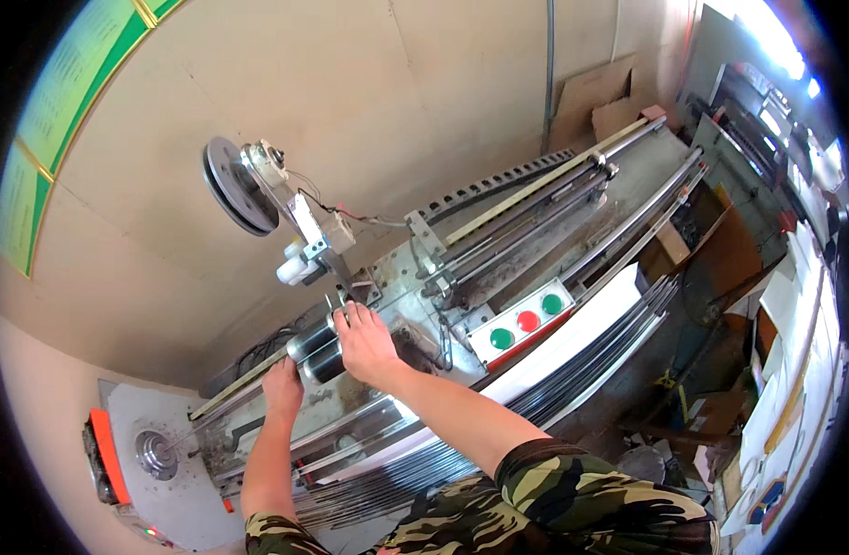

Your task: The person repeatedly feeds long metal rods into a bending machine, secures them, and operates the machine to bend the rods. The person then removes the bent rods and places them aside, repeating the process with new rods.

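Observation:
Two short dark metal cylinders (321,354) with shiny ends lie side by side on the long machine bed (327,404). At their left end is my left hand (282,387), fingers curled and pinched together; what they hold is hidden. My right hand (365,344) reaches over the cylinders' right end with its fingers bent close together. Small metal parts stick up by its fingertips, and I cannot make out what it grips. Above my hands hangs a wire-feed arm (306,220) with a round spool (230,188) and a white fitting (297,267).
A control box (528,322) with green and red buttons sits right of my hands. A bundle of thin dark rods (572,388) lies along the near side. Guide rails (554,203) run to the far right. A round chuck (156,454) stands at left, cardboard (591,97) against the wall.

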`<move>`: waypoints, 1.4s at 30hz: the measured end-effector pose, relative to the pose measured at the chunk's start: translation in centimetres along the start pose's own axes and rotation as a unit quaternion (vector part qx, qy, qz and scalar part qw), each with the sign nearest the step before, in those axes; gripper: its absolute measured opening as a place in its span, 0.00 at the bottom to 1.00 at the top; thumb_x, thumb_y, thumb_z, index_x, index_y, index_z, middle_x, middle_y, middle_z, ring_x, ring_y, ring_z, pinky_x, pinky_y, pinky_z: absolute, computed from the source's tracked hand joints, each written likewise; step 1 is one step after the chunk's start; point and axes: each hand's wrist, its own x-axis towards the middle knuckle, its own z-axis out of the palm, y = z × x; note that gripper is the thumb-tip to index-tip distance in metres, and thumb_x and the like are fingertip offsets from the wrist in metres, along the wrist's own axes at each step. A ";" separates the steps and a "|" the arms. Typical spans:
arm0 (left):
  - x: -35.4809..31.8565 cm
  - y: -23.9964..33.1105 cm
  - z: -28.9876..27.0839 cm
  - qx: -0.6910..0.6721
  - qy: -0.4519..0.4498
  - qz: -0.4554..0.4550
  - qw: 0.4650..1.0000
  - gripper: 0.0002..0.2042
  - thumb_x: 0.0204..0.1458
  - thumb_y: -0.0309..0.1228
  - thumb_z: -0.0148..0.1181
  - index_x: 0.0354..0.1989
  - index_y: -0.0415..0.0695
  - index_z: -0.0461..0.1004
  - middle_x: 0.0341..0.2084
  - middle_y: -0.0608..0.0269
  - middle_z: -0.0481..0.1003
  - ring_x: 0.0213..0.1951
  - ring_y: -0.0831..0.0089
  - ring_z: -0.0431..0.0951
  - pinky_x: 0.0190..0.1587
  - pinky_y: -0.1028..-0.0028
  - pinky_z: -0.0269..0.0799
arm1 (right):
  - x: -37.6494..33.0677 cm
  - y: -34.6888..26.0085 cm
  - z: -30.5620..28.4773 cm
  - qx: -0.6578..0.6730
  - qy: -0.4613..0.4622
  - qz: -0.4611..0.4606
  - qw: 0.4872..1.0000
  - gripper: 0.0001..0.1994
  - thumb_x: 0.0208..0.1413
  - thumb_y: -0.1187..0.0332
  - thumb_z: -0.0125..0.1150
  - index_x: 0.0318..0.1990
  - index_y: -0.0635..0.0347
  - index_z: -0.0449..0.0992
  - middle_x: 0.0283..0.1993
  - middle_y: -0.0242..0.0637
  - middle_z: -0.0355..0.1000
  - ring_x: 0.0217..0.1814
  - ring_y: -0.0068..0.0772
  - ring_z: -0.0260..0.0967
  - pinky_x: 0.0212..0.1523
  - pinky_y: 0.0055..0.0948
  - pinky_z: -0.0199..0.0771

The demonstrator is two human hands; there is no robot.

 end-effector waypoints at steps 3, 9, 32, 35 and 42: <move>-0.5 -0.1 0.3 -0.002 0.025 0.003 1.000 0.05 0.47 0.22 0.57 0.32 0.42 0.70 0.27 0.53 0.75 0.33 0.52 0.77 0.34 0.54 0.71 | -0.2 -0.4 -0.3 0.007 -0.012 0.011 1.000 0.25 0.55 0.73 0.49 0.62 0.67 0.64 0.67 0.57 0.62 0.70 0.54 0.58 0.70 0.43 0.57; -0.7 -0.5 0.8 -0.026 0.030 0.007 0.999 0.06 0.45 0.21 0.56 0.32 0.41 0.70 0.28 0.53 0.75 0.34 0.52 0.77 0.35 0.54 0.72 | 0.2 -0.7 -1.1 -0.011 -0.032 0.011 0.999 0.26 0.54 0.73 0.50 0.63 0.67 0.63 0.67 0.58 0.61 0.71 0.53 0.58 0.70 0.44 0.57; -0.6 0.1 0.9 -0.087 0.015 0.007 0.996 0.03 0.51 0.25 0.53 0.33 0.44 0.71 0.28 0.53 0.75 0.35 0.55 0.79 0.34 0.57 0.74 | 0.3 -0.2 0.6 -0.078 -0.018 0.017 0.997 0.24 0.57 0.71 0.52 0.62 0.65 0.65 0.65 0.54 0.66 0.65 0.52 0.64 0.65 0.45 0.62; -0.7 0.4 0.5 -0.090 0.018 0.006 0.996 0.03 0.51 0.26 0.54 0.33 0.44 0.71 0.28 0.55 0.76 0.35 0.57 0.79 0.34 0.58 0.75 | 0.2 -0.1 0.3 -0.078 -0.020 0.003 0.997 0.22 0.60 0.70 0.51 0.62 0.64 0.65 0.64 0.53 0.66 0.64 0.53 0.64 0.64 0.46 0.62; -0.6 0.6 0.1 -0.073 0.009 -0.005 0.997 0.03 0.52 0.27 0.53 0.34 0.44 0.71 0.29 0.56 0.77 0.36 0.57 0.79 0.35 0.59 0.75 | 0.2 -0.1 0.3 -0.083 -0.010 -0.003 0.997 0.22 0.61 0.69 0.52 0.62 0.63 0.65 0.63 0.50 0.67 0.62 0.53 0.64 0.63 0.47 0.63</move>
